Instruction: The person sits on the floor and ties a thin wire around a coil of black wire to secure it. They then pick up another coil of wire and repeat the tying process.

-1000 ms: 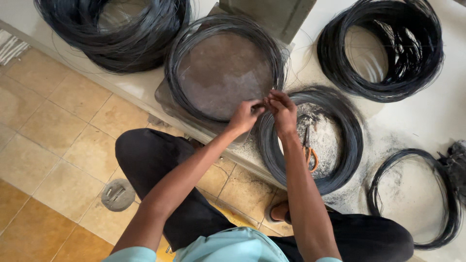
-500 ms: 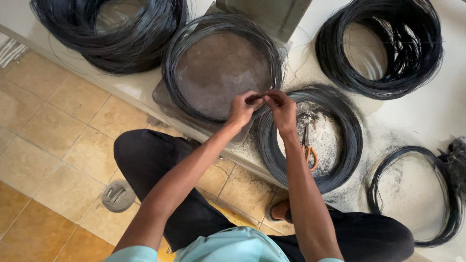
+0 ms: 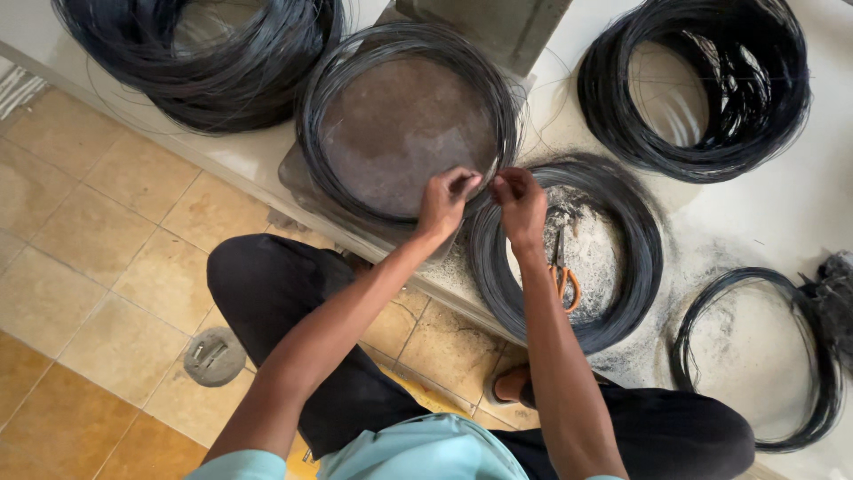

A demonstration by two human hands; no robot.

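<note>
Both hands pinching thin wire between two coils

Left hand (image 3: 447, 197) and right hand (image 3: 520, 197) look closed on a fine black wire (image 3: 487, 178), beside the wire coil (image 3: 404, 133), scissors (image 3: 562, 267) near

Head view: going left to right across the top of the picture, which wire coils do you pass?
Large loose black coil → flat coil around a brown disc → thick black coil at upper right.

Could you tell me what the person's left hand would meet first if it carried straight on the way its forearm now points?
Probably the wire coil lying on the grey slab: the left hand is already at that coil's near rim and points up across it. Height above it is unclear.
</note>
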